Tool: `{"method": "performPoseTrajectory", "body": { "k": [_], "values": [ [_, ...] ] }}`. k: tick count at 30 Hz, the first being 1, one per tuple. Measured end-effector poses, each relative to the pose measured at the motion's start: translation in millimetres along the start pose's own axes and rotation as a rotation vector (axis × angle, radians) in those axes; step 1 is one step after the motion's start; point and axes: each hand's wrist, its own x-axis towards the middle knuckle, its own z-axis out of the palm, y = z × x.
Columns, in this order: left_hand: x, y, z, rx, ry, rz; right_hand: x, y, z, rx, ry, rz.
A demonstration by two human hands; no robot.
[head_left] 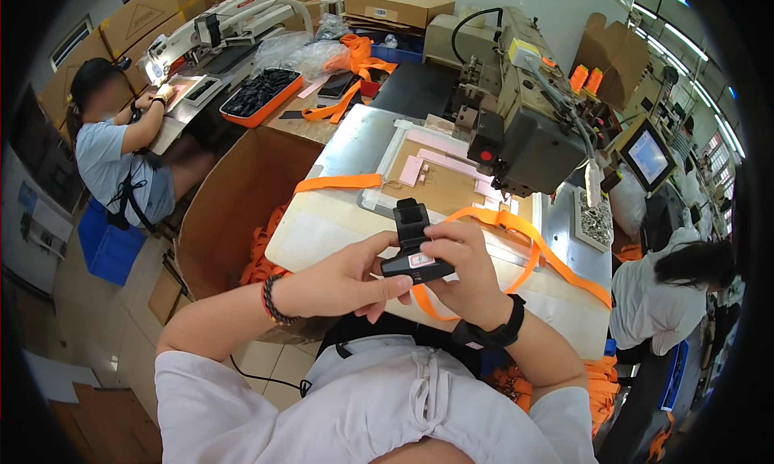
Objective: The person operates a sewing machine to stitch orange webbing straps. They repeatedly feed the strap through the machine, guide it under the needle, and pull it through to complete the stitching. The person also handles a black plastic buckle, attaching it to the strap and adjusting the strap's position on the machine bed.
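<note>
A small black device with a black wrist strap [412, 224] is held between my two hands, over the near edge of the sewing table. My left hand [351, 280] grips its left side, with the thumb along the lower edge. From the other side, the fingers of my right hand [468, 272] close on its top and right end. A pale label shows on the body. Around my right wrist sits a similar black band [504, 323]. An orange webbing strap [556, 261] loops across the table beside and partly behind my right hand. Another orange strap end [339, 183] lies to the left.
Ahead stands a large sewing machine [536, 113] above a clamp frame with pink pieces [411, 171]. A screen [646, 154] and a tray of small metal parts [593, 219] are at right. A cardboard box [234, 178] with orange webbing stands left. Co-workers sit on both sides.
</note>
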Motion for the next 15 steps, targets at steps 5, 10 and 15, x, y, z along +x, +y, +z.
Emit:
{"method": "performPoseTrajectory", "body": {
  "k": [5, 10, 15],
  "values": [
    [-1, -18, 19, 0.061, 0.267, 0.153, -7, 4, -23, 0.404, -0.176, 0.335],
    [-1, -19, 41, 0.104, 0.251, 0.125, -17, 2, -20, 0.789, -0.291, 0.513],
    [-15, 4, 27, 0.268, 0.121, 0.124, -29, -3, -31, 0.928, -0.268, 0.546]
  ]
}}
